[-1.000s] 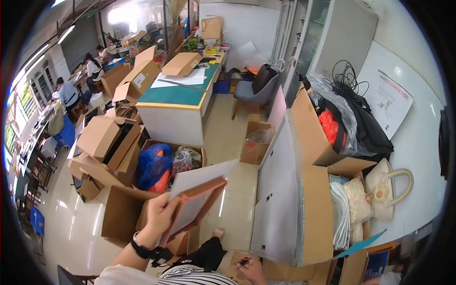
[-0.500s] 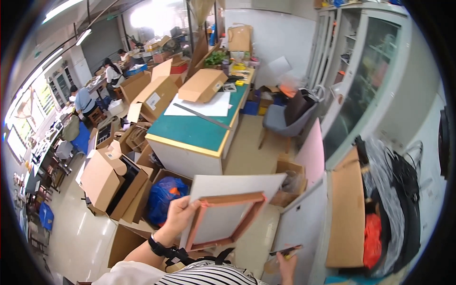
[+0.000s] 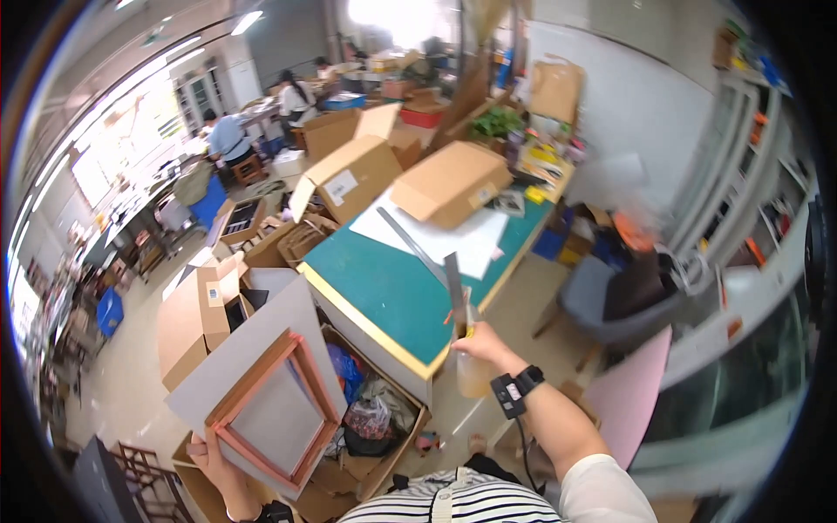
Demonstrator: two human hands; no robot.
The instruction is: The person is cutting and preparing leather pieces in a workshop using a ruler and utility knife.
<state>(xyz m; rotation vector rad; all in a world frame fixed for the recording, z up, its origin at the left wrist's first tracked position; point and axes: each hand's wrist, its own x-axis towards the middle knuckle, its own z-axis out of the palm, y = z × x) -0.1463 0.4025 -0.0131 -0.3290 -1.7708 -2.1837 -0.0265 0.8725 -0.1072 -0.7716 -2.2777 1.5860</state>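
No writing I can make out from here, only labels too small or blurred to read.
Toward half past ten, a white label (image 3: 340, 186) with dark marks sits on the side of an open cardboard box (image 3: 377, 166). Around half past one, a smaller pale label (image 3: 482, 197) is stuck on the end of the closed carton (image 3: 449, 177) lying on the green-topped bench (image 3: 375, 279). Just below nine o'clock, another little label (image 3: 214, 294) marks a tan box (image 3: 185, 327); its print blurs too.
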